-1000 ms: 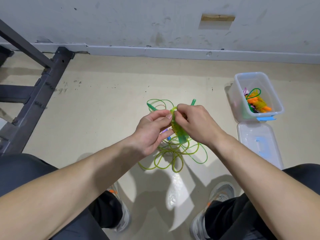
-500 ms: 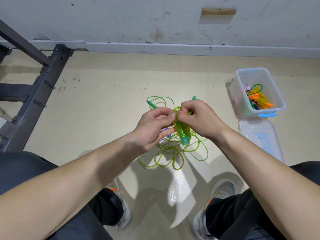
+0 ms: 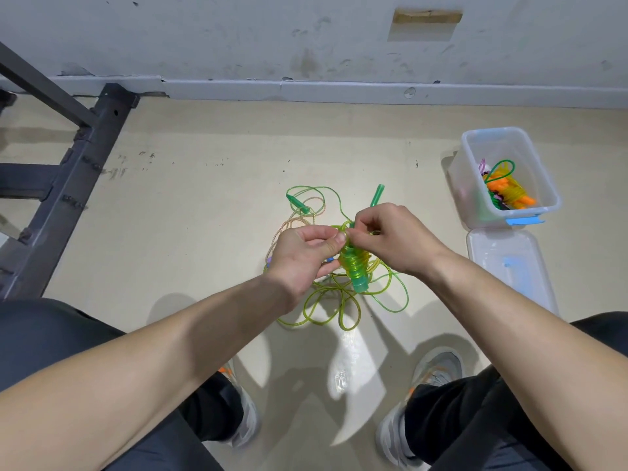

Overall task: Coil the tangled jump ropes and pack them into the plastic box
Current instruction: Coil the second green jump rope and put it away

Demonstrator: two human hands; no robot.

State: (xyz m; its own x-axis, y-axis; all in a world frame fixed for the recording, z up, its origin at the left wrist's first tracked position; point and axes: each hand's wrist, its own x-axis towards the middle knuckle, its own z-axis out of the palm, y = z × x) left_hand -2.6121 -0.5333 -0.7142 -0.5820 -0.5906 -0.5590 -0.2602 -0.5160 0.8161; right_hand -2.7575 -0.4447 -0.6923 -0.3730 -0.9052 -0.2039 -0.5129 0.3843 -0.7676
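The plastic box (image 3: 458, 178) stands open on the floor (image 3: 204, 198), over by the wall. Some ropes already packed (image 3: 506, 193) lie inside it, orange, yellow and green. The lid (image 3: 509, 266) lies flat on the floor just beside the box, on the side nearer the person.

To the left of the box, both hands hold up the green jump rope (image 3: 355, 263). Part of it is wound in tight rings round its handles. The left hand (image 3: 306, 256) has its grip clamped on the top of the wound part, thumb on top. The right hand (image 3: 394, 239) has its grip pinched on the rope at the same spot, so the fingertips of both hands nearly meet.

The rest of the green rope hangs down in loose loops (image 3: 339, 311) on the floor under the hands. A thin pale rope (image 3: 289, 226) lies mixed in with them. Two green handle ends (image 3: 298, 202) stick out past the hands.

Far to the left of the box stands a dark metal frame (image 3: 68, 185).
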